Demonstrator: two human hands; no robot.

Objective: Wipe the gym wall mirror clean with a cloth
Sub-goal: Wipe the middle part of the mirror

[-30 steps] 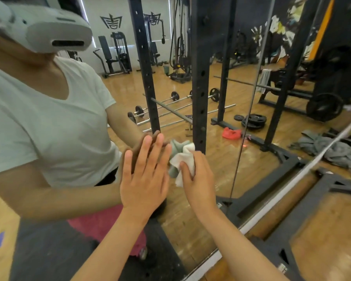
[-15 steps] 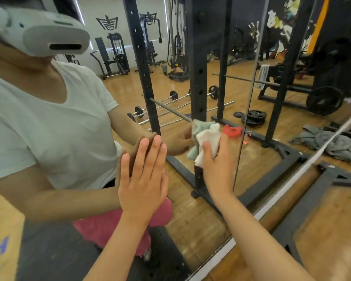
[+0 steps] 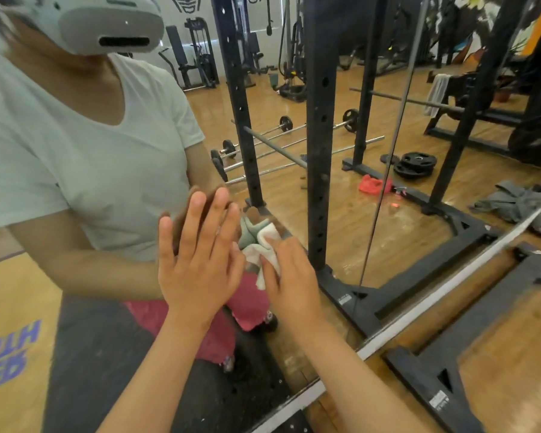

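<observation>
Plainly the wiping step is in hand. The right hand [image 3: 289,276] has its fingers curled on a crumpled white and pale-green cloth [image 3: 263,242] and presses it against the large glass wall mirror [image 3: 350,214]. The cloth bunches out just above and ahead of the fingertips. Close beside it on the thumb side, the left hand [image 3: 197,260] lies flat on the glass with its fingers straight and slightly spread, holding nothing and seemingly bracing the body. The two hands are near each other but not touching.

Only a small patch sits under the cloth, so much of the pane probably remains to be wiped. The next stroke calls for firm, even pressure, carrying the cloth away from the bracing hand towards the vertical panel seam [image 3: 384,182] on the right hand's far side, and for moving the left palm off the glass before it leaves prints.
</observation>
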